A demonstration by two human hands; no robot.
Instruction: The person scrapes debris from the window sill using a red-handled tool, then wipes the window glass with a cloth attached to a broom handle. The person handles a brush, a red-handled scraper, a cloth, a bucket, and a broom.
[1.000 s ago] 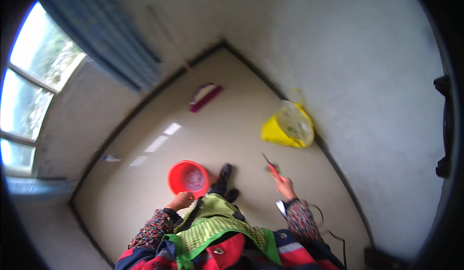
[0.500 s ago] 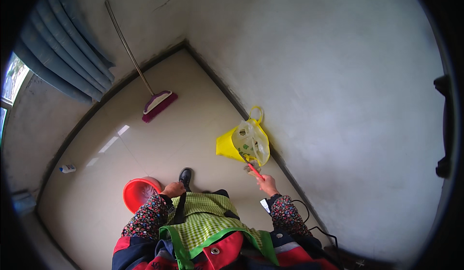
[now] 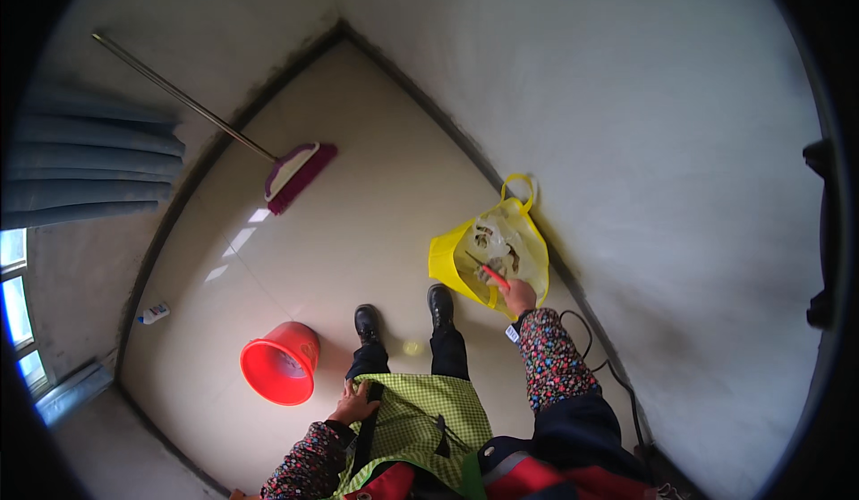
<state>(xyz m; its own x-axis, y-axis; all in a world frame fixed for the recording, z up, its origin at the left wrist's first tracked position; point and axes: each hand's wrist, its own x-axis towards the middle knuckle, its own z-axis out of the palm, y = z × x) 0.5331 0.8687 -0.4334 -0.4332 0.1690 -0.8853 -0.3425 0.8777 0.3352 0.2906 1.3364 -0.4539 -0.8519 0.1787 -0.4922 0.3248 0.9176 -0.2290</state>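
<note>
In my right hand (image 3: 519,297) is a slim tool (image 3: 495,276) with a red handle and a narrow dark end. It reaches over the mouth of a yellow bag (image 3: 450,254), which has a clear plastic liner (image 3: 528,241) and some brown and grey scraps inside. The tool's exact kind is unclear. My left hand (image 3: 354,403) lies on the green checked apron (image 3: 416,402) beside a black strap (image 3: 368,424), its fingers stretched out.
A red bucket (image 3: 279,366) stands left of my feet. Farther off, a purple broom (image 3: 300,176) leans against the wall. A small white bottle (image 3: 155,313) lies by the left wall. A black cable (image 3: 626,388) runs along the right wall.
My right hand has brought the tool from the bag's near edge to over its opening. My left hand has loosened from a closed grip at the strap. The view has shifted, and both shoes now show.
</note>
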